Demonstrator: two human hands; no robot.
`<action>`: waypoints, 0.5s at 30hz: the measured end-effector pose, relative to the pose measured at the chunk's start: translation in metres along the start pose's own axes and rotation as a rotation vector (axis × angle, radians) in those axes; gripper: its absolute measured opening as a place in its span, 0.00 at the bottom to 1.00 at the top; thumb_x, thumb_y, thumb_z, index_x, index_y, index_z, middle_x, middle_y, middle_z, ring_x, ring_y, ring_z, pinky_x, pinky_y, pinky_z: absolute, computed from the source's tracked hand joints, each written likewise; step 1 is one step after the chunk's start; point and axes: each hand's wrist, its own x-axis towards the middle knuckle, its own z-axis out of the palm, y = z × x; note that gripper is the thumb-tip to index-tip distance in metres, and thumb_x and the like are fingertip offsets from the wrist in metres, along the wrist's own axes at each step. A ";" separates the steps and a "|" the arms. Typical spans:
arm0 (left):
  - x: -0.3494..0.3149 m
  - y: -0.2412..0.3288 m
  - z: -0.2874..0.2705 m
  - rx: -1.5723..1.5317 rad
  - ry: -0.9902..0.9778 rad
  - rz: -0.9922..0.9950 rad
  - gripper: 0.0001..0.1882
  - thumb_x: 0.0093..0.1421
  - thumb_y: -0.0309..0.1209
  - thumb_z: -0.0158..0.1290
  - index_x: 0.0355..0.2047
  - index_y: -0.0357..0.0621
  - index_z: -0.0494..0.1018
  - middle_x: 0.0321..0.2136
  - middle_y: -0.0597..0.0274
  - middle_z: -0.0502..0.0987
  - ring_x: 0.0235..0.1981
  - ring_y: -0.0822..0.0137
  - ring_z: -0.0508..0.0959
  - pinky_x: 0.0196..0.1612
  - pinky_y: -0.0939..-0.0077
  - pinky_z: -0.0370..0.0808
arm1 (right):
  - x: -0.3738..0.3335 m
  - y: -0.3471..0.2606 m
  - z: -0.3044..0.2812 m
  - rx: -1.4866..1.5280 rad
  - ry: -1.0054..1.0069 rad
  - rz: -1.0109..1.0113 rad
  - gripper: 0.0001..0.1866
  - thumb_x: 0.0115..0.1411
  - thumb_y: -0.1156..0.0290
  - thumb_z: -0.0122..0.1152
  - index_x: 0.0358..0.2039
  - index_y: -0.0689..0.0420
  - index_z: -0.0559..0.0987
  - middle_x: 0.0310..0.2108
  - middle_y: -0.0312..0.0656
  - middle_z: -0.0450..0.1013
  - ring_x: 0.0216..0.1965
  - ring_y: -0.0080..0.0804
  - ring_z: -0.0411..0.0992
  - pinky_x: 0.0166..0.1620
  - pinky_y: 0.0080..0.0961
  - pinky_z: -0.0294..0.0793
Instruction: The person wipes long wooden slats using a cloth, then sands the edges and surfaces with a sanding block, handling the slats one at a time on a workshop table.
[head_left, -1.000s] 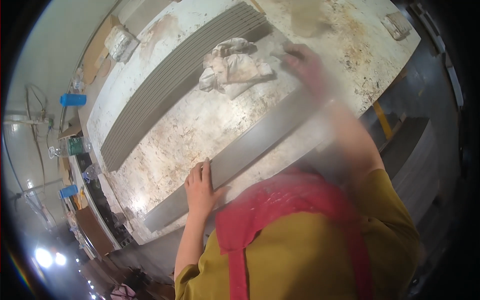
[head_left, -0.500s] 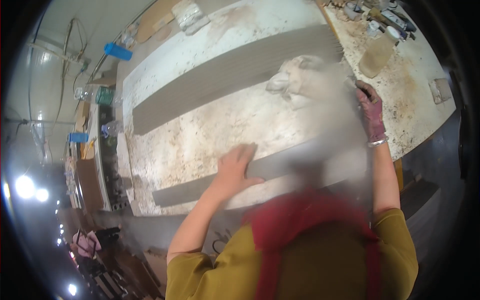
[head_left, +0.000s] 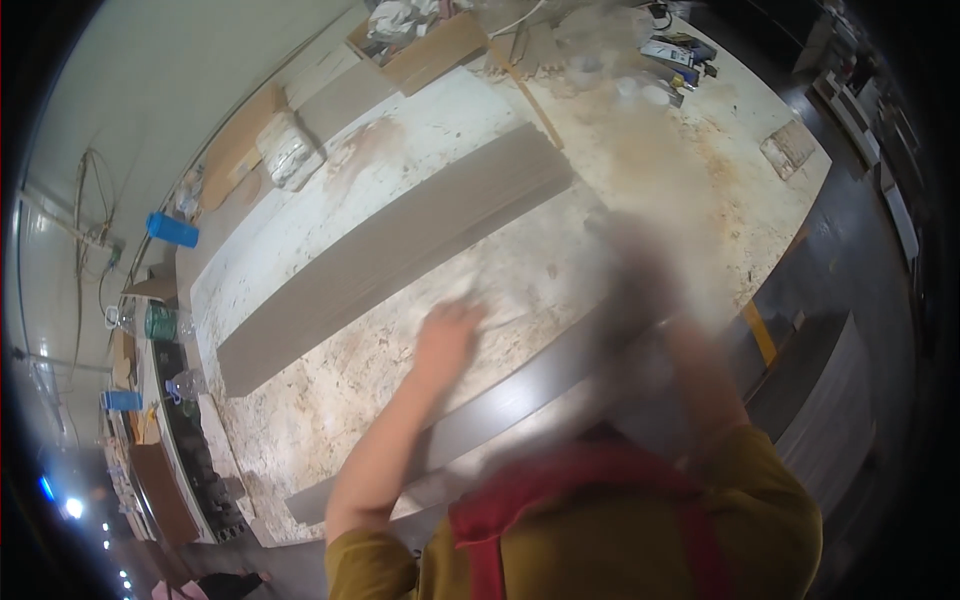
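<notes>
A long narrow grey board [head_left: 515, 388] lies across the near side of the stained white table [head_left: 300, 420]. Beyond the board, my left hand [head_left: 450, 330] is closed with curled fingers on the edge of a crumpled white rag [head_left: 497, 295], partly lost in blur. My right hand [head_left: 640, 265] is a dark smear over the right end of the board; its fingers and anything in them cannot be made out. Farther back lies a row of grey boards [head_left: 400, 260], set side by side.
A white wrapped bundle [head_left: 290, 150] and a cardboard box [head_left: 435, 55] stand along the back. Tools [head_left: 680, 60] lie at the far right, with a worn block [head_left: 787, 150] near that corner. Bottles [head_left: 185, 385] line the left edge. More boards [head_left: 815, 390] are stacked low at the right.
The view has swung to the right. My left hand has lifted off the near board and reached forward to the rag. My right hand has moved in from the table's right side.
</notes>
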 end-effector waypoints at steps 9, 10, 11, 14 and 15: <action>-0.053 -0.053 -0.111 0.127 -0.067 -0.277 0.30 0.52 0.43 0.58 0.53 0.43 0.66 0.52 0.50 0.68 0.54 0.51 0.68 0.50 0.53 0.67 | 0.002 -0.012 -0.002 0.323 -0.020 0.207 0.18 0.59 0.69 0.58 0.47 0.65 0.72 0.43 0.39 0.71 0.43 0.22 0.68 0.48 0.19 0.68; -0.032 -0.054 -0.105 0.178 0.077 -0.281 0.30 0.54 0.42 0.57 0.54 0.41 0.65 0.54 0.49 0.67 0.56 0.50 0.65 0.53 0.53 0.63 | 0.002 -0.007 -0.001 0.406 -0.017 0.274 0.19 0.59 0.69 0.59 0.48 0.65 0.72 0.43 0.39 0.71 0.43 0.22 0.68 0.48 0.19 0.68; -0.018 -0.067 -0.092 0.287 0.153 -0.276 0.34 0.54 0.42 0.57 0.57 0.41 0.61 0.59 0.49 0.60 0.60 0.49 0.59 0.58 0.51 0.57 | 0.001 -0.011 0.002 0.411 -0.020 0.272 0.19 0.59 0.69 0.59 0.48 0.65 0.72 0.43 0.39 0.71 0.43 0.22 0.68 0.48 0.19 0.68; -0.010 -0.096 -0.051 0.380 0.090 -0.414 0.40 0.56 0.45 0.54 0.63 0.43 0.51 0.65 0.51 0.48 0.64 0.47 0.51 0.60 0.44 0.51 | 0.001 -0.027 0.003 0.431 -0.008 0.227 0.22 0.58 0.67 0.60 0.49 0.66 0.71 0.43 0.40 0.71 0.44 0.23 0.68 0.49 0.19 0.68; -0.011 -0.098 -0.042 0.387 0.041 -0.435 0.41 0.56 0.45 0.54 0.64 0.43 0.49 0.66 0.53 0.46 0.65 0.47 0.50 0.61 0.44 0.50 | 0.001 -0.023 0.002 0.520 -0.029 0.254 0.23 0.57 0.66 0.61 0.50 0.66 0.70 0.44 0.40 0.71 0.45 0.23 0.68 0.50 0.19 0.68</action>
